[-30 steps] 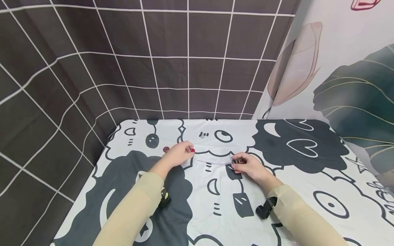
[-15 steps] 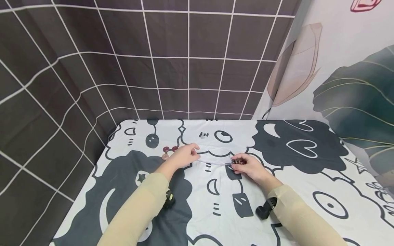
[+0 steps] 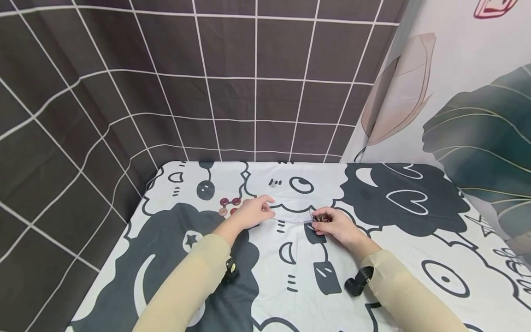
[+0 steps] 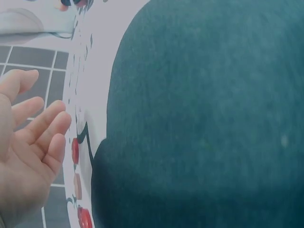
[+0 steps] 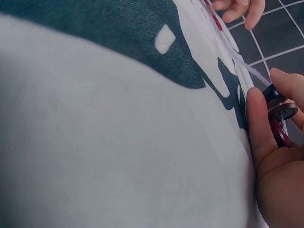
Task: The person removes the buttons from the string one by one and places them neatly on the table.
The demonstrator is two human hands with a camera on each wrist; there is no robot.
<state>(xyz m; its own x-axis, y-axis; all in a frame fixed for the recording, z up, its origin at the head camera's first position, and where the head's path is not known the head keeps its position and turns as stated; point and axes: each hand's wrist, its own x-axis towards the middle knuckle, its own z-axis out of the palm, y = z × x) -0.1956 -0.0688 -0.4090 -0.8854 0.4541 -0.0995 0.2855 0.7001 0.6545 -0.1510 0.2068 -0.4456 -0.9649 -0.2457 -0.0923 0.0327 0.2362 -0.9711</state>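
My left hand (image 3: 254, 212) hovers close over the cloth, its fingers loosely bent with nothing between them in the left wrist view. Beside and behind it, several round buttons lie on the cloth, among them a dark red button (image 3: 224, 201) and a pink button (image 3: 223, 211). A red button (image 4: 75, 151) appears just past the fingertips. My right hand (image 3: 337, 224) pinches a small stack of buttons between thumb and fingers: a dark blue button (image 5: 274, 95), a grey button (image 5: 283, 111) and a dark red one. From this stack a thin white string (image 5: 256, 73) runs toward the left hand.
A black and white cartoon-print cloth (image 3: 290, 272) covers the table. Dark grid-patterned fabric (image 3: 274, 101) hangs behind and to the left, with a leaf-print curtain (image 3: 477, 129) at the right. Each wrist wears a black camera (image 3: 355, 283).
My left hand has shifted right, uncovering more buttons behind it. The red button at its fingertips a second ago no longer shows there. The right hand has stayed in place.
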